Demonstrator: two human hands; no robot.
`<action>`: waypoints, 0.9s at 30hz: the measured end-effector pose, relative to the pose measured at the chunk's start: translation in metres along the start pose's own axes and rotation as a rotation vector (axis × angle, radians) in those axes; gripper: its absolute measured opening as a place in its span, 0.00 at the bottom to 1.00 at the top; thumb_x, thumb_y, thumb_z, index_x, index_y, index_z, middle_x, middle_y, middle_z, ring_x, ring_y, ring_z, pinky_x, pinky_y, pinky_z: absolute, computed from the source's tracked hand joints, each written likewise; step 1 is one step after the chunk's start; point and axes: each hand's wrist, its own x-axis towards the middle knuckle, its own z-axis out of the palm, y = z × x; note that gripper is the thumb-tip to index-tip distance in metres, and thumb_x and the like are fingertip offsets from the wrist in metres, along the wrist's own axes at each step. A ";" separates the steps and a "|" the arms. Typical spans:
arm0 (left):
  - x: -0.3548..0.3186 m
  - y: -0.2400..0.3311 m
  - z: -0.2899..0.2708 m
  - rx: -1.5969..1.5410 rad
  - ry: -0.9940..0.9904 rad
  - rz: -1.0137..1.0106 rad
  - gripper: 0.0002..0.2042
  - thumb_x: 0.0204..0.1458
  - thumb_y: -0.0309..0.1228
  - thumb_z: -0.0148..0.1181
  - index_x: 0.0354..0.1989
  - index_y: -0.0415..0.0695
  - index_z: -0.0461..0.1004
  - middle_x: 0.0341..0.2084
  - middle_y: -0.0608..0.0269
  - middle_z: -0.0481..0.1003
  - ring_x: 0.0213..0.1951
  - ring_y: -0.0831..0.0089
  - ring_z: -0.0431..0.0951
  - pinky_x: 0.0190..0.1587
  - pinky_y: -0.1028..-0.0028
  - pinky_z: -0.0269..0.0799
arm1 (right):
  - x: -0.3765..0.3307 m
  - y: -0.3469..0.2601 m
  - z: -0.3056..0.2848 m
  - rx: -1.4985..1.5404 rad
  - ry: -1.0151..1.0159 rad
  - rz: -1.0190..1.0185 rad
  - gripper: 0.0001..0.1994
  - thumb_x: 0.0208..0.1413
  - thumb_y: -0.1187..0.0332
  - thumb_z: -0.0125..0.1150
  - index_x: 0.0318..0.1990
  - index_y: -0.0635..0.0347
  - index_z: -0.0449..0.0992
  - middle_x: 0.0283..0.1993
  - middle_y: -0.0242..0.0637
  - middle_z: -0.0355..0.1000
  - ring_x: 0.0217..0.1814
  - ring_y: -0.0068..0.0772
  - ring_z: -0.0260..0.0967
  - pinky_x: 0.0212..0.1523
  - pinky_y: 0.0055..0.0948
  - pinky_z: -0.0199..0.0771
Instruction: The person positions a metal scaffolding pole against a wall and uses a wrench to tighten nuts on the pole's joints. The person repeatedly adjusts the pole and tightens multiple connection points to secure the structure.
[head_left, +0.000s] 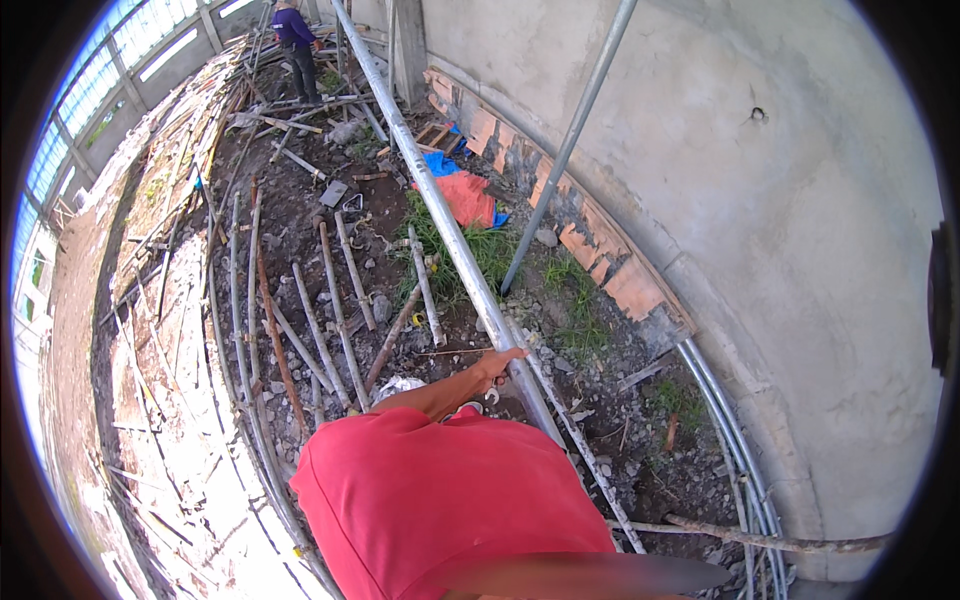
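Observation:
My left hand (495,367) is closed around a long, pale metal pipe (447,225). The pipe slants from the top of the view down past the front of my red shirt (440,490), which hides its lower end. A thinner, dirty pole (585,445) runs beside it toward the lower right. My right hand does not show. Along the bottom edge lies a blurred brownish shape (590,575) that I cannot make out.
Another metal pipe (570,150) slants near the grey wall (770,170). Reddish boards (610,265) line its base, with bundled pipes (735,440) below. Wooden poles (325,290) litter rubble at left. A person (295,50) stands far off, near an orange-red sheet (465,198).

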 end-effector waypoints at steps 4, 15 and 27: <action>-0.001 0.001 0.001 -0.011 0.003 0.022 0.20 0.53 0.51 0.69 0.42 0.47 0.79 0.25 0.72 0.72 0.20 0.82 0.62 0.19 0.75 0.53 | 0.000 -0.001 -0.003 0.006 0.007 0.003 0.21 0.45 0.47 0.71 0.40 0.51 0.79 0.50 0.36 0.75 0.60 0.46 0.66 0.62 0.57 0.62; 0.000 0.003 0.002 0.001 0.014 0.033 0.20 0.52 0.51 0.70 0.37 0.45 0.77 0.24 0.71 0.73 0.19 0.82 0.62 0.19 0.75 0.54 | 0.002 -0.004 -0.009 0.029 0.020 0.007 0.19 0.45 0.48 0.71 0.39 0.50 0.79 0.50 0.35 0.75 0.60 0.46 0.66 0.62 0.57 0.62; 0.005 0.009 -0.002 0.010 -0.004 0.060 0.19 0.52 0.51 0.69 0.34 0.45 0.77 0.24 0.71 0.73 0.20 0.81 0.63 0.20 0.74 0.55 | 0.006 -0.012 -0.019 0.059 0.048 0.015 0.18 0.45 0.49 0.70 0.38 0.49 0.80 0.50 0.35 0.76 0.60 0.47 0.67 0.62 0.57 0.62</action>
